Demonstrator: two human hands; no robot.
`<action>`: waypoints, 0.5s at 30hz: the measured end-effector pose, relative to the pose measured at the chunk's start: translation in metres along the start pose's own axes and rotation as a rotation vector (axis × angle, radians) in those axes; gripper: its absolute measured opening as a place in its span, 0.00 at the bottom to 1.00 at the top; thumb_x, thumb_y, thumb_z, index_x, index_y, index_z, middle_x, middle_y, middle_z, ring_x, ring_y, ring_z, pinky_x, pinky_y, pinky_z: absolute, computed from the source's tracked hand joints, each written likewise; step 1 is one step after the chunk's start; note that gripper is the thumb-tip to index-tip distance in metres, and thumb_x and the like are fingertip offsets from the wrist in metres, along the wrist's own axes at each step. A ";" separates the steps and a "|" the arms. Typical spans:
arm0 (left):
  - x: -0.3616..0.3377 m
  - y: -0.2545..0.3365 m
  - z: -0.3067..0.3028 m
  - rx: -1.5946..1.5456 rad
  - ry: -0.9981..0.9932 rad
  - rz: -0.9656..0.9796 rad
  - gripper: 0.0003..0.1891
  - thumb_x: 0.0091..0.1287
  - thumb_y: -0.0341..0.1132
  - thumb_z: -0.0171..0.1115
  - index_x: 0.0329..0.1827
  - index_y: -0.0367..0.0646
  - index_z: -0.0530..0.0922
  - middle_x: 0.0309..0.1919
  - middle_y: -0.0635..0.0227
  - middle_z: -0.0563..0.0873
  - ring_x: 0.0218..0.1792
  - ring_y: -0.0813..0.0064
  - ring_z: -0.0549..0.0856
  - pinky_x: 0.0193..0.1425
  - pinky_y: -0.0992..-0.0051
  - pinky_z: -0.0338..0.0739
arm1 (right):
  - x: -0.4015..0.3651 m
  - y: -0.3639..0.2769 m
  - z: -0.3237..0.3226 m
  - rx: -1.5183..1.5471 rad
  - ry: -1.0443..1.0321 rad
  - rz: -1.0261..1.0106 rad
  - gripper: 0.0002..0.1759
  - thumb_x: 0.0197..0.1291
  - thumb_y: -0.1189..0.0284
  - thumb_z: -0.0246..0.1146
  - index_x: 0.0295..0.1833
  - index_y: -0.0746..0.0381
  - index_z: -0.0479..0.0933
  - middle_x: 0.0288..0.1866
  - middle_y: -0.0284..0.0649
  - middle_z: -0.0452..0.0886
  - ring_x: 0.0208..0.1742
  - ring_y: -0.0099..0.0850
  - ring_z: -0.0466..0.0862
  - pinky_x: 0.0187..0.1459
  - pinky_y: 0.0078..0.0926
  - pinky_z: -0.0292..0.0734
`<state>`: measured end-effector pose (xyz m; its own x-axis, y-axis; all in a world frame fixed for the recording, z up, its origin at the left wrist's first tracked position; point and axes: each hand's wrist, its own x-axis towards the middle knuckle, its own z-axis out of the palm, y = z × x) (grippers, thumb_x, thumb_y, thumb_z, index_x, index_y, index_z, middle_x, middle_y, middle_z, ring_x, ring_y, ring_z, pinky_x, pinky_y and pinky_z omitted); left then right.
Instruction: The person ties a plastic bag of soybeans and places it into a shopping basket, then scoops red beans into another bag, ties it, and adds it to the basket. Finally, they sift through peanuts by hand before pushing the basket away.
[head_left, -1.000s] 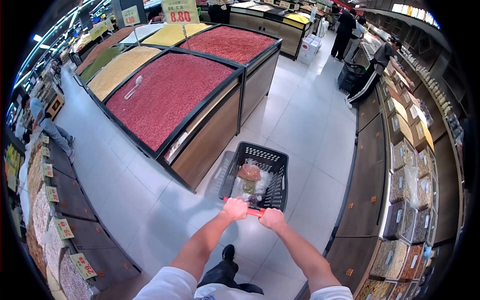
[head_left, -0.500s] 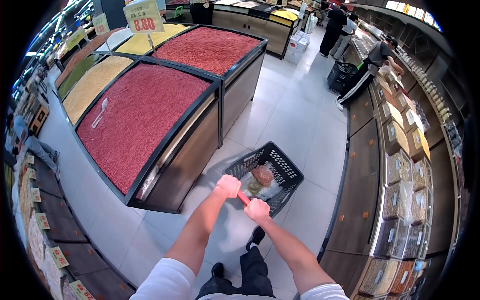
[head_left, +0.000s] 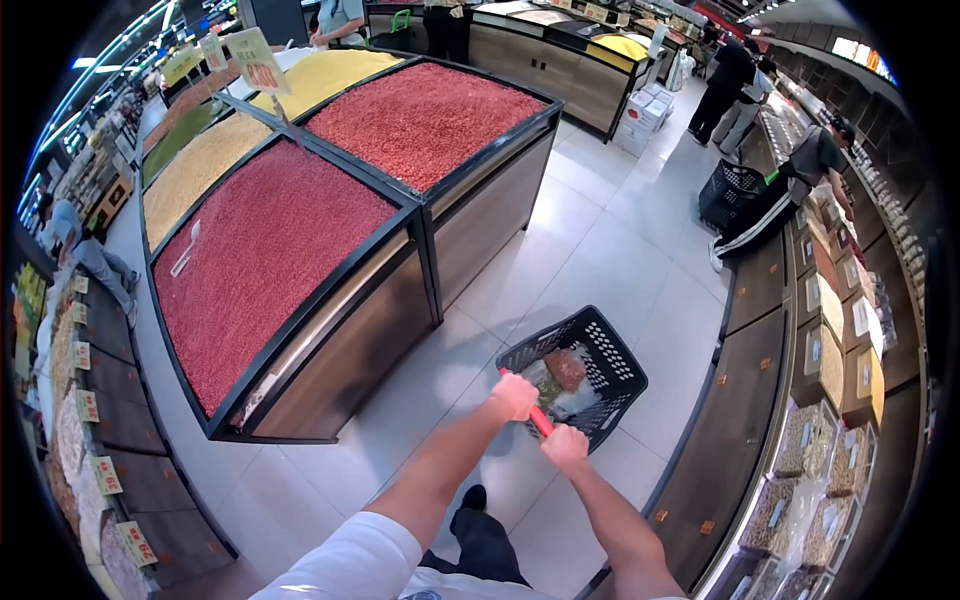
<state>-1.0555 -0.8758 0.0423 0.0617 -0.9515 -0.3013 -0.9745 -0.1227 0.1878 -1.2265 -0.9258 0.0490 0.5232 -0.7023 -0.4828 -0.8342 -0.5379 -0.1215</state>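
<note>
My left hand [head_left: 515, 396] and my right hand [head_left: 565, 446] both grip the red handle [head_left: 540, 420] of a black plastic shopping basket [head_left: 612, 357] that rolls on the tiled floor in front of me. Inside the basket lie clear bags of dry goods [head_left: 563, 374], one of them reddish brown. The basket is angled to the right, toward the aisle between the bins and the wall shelves.
A big wooden island of open bins holds red beans [head_left: 265, 260] with a white scoop [head_left: 186, 248], and yellow grains behind. Wall bins [head_left: 825, 365] line the right. A person bends over another black basket [head_left: 730, 193] ahead; someone crouches at far left [head_left: 85, 250].
I have walked forward along the bean bins, and the view has swung right. The basket has shifted to the right of centre, still held by both hands.
</note>
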 end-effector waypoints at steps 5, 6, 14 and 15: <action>0.083 0.037 -0.023 -0.046 0.001 -0.025 0.09 0.58 0.39 0.61 0.36 0.50 0.87 0.39 0.65 0.89 0.43 0.66 0.88 0.44 0.65 0.80 | 0.061 0.075 -0.044 -0.081 0.056 -0.009 0.16 0.53 0.57 0.63 0.38 0.57 0.85 0.36 0.48 0.86 0.41 0.47 0.86 0.46 0.44 0.81; 0.098 0.045 -0.030 -0.054 -0.006 -0.040 0.09 0.58 0.39 0.61 0.36 0.50 0.87 0.39 0.65 0.89 0.43 0.67 0.88 0.44 0.65 0.80 | 0.073 0.091 -0.054 -0.087 0.065 -0.011 0.15 0.53 0.58 0.62 0.38 0.57 0.85 0.37 0.47 0.86 0.41 0.47 0.87 0.46 0.44 0.81; 0.221 0.069 -0.058 -0.154 -0.003 -0.038 0.08 0.58 0.38 0.62 0.34 0.49 0.87 0.34 0.66 0.90 0.39 0.66 0.89 0.41 0.66 0.82 | 0.181 0.177 -0.126 -0.087 0.043 -0.038 0.14 0.52 0.62 0.59 0.40 0.53 0.85 0.39 0.46 0.86 0.45 0.46 0.85 0.48 0.42 0.80; 0.240 0.071 -0.056 -0.144 0.030 -0.034 0.08 0.58 0.37 0.61 0.33 0.49 0.87 0.33 0.66 0.90 0.37 0.66 0.90 0.39 0.67 0.83 | 0.195 0.185 -0.139 -0.104 -0.006 -0.045 0.15 0.52 0.63 0.58 0.42 0.53 0.86 0.42 0.45 0.86 0.46 0.46 0.85 0.49 0.43 0.80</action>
<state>-1.0975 -1.1287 0.0355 0.1023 -0.9539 -0.2821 -0.9308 -0.1918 0.3112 -1.2543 -1.2269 0.0525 0.5586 -0.6735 -0.4840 -0.7870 -0.6146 -0.0531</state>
